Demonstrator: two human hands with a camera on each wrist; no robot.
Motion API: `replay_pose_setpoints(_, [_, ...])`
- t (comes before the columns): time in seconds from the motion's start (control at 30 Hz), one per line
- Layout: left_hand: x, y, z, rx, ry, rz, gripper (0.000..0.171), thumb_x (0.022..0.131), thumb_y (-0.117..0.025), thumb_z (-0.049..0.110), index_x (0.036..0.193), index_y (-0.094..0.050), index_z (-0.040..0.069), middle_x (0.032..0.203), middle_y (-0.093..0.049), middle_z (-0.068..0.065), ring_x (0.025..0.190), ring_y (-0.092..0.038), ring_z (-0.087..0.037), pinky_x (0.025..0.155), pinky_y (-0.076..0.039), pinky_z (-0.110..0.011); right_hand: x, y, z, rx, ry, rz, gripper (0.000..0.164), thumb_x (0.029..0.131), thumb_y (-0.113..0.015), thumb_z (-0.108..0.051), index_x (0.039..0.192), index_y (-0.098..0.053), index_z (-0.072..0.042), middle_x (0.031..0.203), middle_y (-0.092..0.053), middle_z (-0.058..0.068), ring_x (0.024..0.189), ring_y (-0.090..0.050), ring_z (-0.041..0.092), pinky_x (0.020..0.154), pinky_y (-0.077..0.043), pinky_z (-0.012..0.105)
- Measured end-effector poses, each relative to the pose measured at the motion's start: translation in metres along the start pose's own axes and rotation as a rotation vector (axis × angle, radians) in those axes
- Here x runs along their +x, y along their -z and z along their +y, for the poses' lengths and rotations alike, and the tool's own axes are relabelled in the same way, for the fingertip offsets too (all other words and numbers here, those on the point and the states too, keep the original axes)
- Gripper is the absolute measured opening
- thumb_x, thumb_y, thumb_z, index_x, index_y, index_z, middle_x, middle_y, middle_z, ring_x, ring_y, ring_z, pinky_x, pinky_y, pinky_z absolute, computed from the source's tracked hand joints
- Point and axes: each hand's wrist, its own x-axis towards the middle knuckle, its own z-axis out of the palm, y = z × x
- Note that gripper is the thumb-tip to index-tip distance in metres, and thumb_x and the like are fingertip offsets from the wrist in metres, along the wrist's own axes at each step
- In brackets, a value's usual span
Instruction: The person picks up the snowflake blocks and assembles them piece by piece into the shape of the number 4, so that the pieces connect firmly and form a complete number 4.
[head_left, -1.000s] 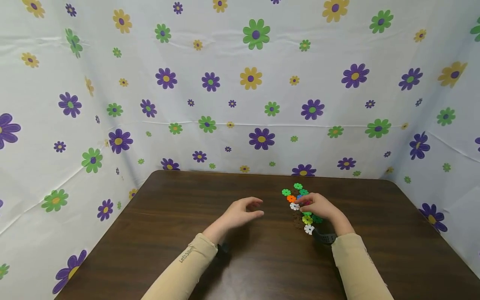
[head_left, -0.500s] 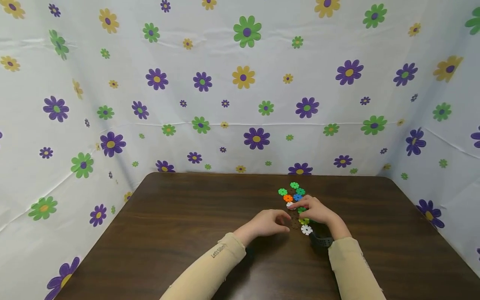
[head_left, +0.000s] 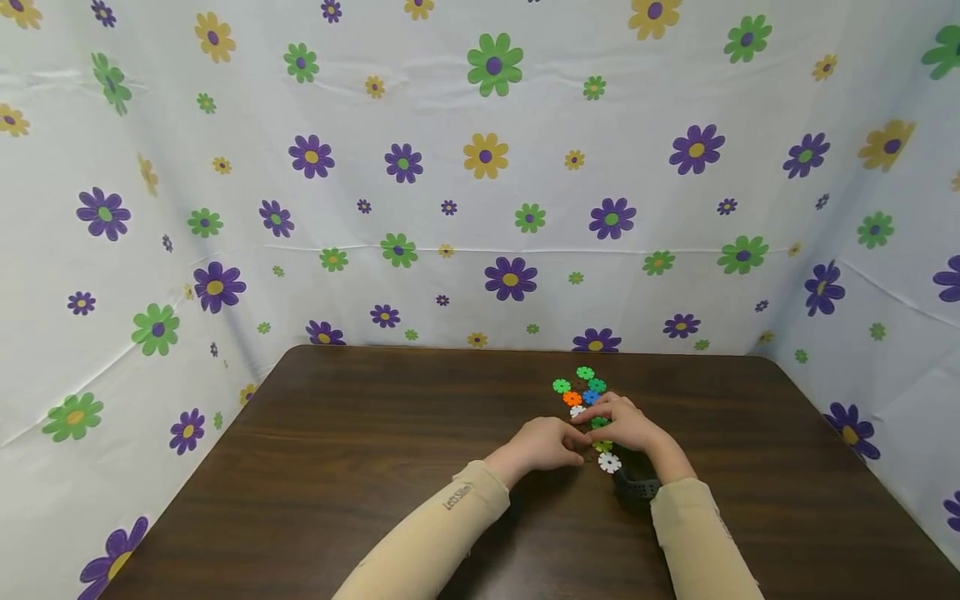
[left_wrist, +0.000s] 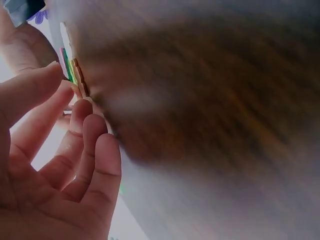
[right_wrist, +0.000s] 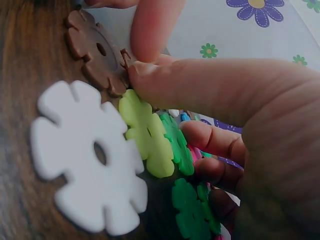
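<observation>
In the head view my left hand (head_left: 546, 444) reaches in from the left, its fingertips meeting those of my right hand (head_left: 628, 423) over a group of flower-shaped plastic discs. The left fingers are loosely bent in the left wrist view, nothing visible between them. In the right wrist view, the right thumb and a finger pinch the edge of a small brown piece, mostly hidden, beside a brown notched disc (right_wrist: 94, 50) on the table. Close by lie a white disc (right_wrist: 97, 157), a yellow-green disc (right_wrist: 146, 132) and green discs (right_wrist: 190, 210).
Beyond the hands lie more discs: an orange disc (head_left: 572, 399), a blue disc (head_left: 591, 397) and several green ones. They rest on a dark wooden table (head_left: 390, 417) with a flowered cloth (head_left: 450, 192) behind it. A dark strap (head_left: 639, 487) is on the right wrist.
My left hand has moved right, up to the discs and the right hand. The right hand has shifted slightly nearer, over the brown discs, uncovering the blue disc. The view has turned a little.
</observation>
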Motion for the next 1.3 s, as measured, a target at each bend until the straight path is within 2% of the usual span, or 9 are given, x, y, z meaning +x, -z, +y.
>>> replay_pose_setpoints(0.13, [0.004, -0.002, 0.003, 0.089, -0.024, 0.003, 0.026, 0.086, -0.074, 0.025, 0.112, -0.075, 0.022, 0.093, -0.071, 0.011, 0.082, -0.060, -0.003, 0.074, -0.047, -0.021, -0.001, 0.001, 0.003, 0.004, -0.014, 0.008, 0.026, 0.081, -0.077, -0.021, 0.107, -0.075, -0.018, 0.109, -0.054, 0.006, 0.107, -0.040, 0.033, 0.086, -0.037, 0.054])
replay_pose_setpoints(0.27, [0.007, -0.004, 0.006, 0.155, -0.045, 0.021, 0.025, 0.085, -0.075, 0.027, 0.109, -0.076, 0.023, 0.092, -0.070, 0.013, 0.078, -0.059, -0.002, 0.073, -0.046, -0.021, -0.002, 0.003, 0.004, 0.020, -0.026, 0.017, 0.025, 0.081, -0.077, -0.018, 0.106, -0.074, -0.018, 0.110, -0.053, 0.006, 0.108, -0.039, 0.033, 0.087, -0.036, 0.056])
replay_pose_setpoints(0.37, [0.009, -0.004, 0.007, 0.179, -0.055, 0.033, 0.023, 0.085, -0.076, 0.029, 0.107, -0.076, 0.023, 0.088, -0.068, 0.013, 0.074, -0.056, -0.002, 0.071, -0.046, -0.021, -0.001, 0.004, 0.004, 0.038, -0.031, 0.024, 0.025, 0.081, -0.077, -0.016, 0.106, -0.073, -0.016, 0.109, -0.053, 0.007, 0.108, -0.038, 0.035, 0.089, -0.035, 0.059])
replay_pose_setpoints(0.53, [0.011, -0.006, 0.007, 0.190, -0.035, 0.057, 0.021, 0.083, -0.077, 0.032, 0.101, -0.073, 0.022, 0.080, -0.064, 0.014, 0.069, -0.053, -0.002, 0.066, -0.045, -0.021, -0.001, 0.004, 0.004, 0.050, -0.028, 0.018, 0.024, 0.081, -0.077, -0.017, 0.104, -0.072, -0.015, 0.109, -0.053, 0.008, 0.109, -0.037, 0.037, 0.089, -0.035, 0.061])
replay_pose_setpoints(0.67, [0.014, -0.008, 0.007, 0.196, -0.011, 0.074, 0.027, 0.082, -0.078, 0.034, 0.104, -0.069, 0.022, 0.074, -0.058, 0.013, 0.065, -0.051, -0.003, 0.060, -0.043, -0.022, 0.000, 0.005, 0.004, 0.055, -0.031, 0.020, 0.021, 0.082, -0.077, -0.019, 0.101, -0.071, -0.018, 0.107, -0.052, 0.007, 0.108, -0.037, 0.035, 0.089, -0.036, 0.059])
replay_pose_setpoints(0.77, [0.015, -0.008, 0.008, 0.221, -0.010, 0.073, 0.030, 0.082, -0.078, 0.035, 0.109, -0.070, 0.023, 0.078, -0.061, 0.013, 0.069, -0.053, -0.004, 0.063, -0.045, -0.023, 0.000, 0.005, 0.004, 0.063, -0.030, 0.019, 0.021, 0.082, -0.077, -0.018, 0.102, -0.071, -0.016, 0.107, -0.052, 0.007, 0.107, -0.037, 0.035, 0.089, -0.037, 0.058])
replay_pose_setpoints(0.93, [0.016, -0.007, 0.011, 0.243, -0.022, 0.050, 0.025, 0.082, -0.078, 0.033, 0.105, -0.073, 0.025, 0.084, -0.065, 0.015, 0.075, -0.056, -0.005, 0.067, -0.047, -0.024, -0.001, 0.006, 0.007, 0.081, -0.016, 0.019, 0.022, 0.081, -0.077, -0.012, 0.102, -0.070, -0.013, 0.107, -0.052, 0.008, 0.106, -0.040, 0.034, 0.090, -0.038, 0.058])
replay_pose_setpoints(1.17, [0.017, -0.001, 0.014, 0.199, 0.037, -0.041, 0.023, 0.078, -0.081, 0.028, 0.095, -0.068, 0.021, 0.083, -0.060, 0.011, 0.075, -0.054, -0.008, 0.068, -0.046, -0.026, 0.002, 0.004, 0.008, 0.173, 0.062, 0.008, 0.024, 0.082, -0.073, -0.004, 0.104, -0.065, -0.006, 0.101, -0.054, 0.008, 0.092, -0.050, 0.025, 0.080, -0.046, 0.040])
replay_pose_setpoints(1.3, [0.014, 0.001, 0.011, 0.164, 0.061, -0.078, 0.026, 0.076, -0.083, 0.025, 0.089, -0.061, 0.018, 0.082, -0.052, 0.008, 0.073, -0.048, -0.009, 0.066, -0.042, -0.025, 0.004, -0.001, 0.009, 0.189, 0.063, 0.002, 0.023, 0.083, -0.071, -0.002, 0.105, -0.063, -0.005, 0.095, -0.054, 0.007, 0.086, -0.049, 0.023, 0.076, -0.045, 0.038])
